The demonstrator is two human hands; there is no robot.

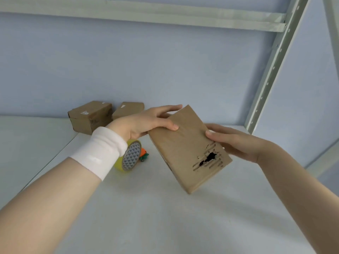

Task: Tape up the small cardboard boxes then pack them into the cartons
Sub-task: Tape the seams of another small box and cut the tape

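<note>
One white table (pixel 165 217) lies beneath both grips. Between them, held clear of it and tilted, is the flat cardboard box (pixel 183 153), torn face toward me. The left grip (pixel 146 121) pinches its far corner, thumb on top. The right grip (pixel 236 142) curls round the side edge, I judge to turn it for taping. Beyond the left grip two small boxes (pixel 89 116) sit by the wall (pixel 165 70). Under its wrist the tape roll (pixel 131 156) stands handy, an orange toy (pixel 144 154) beside it.
</note>
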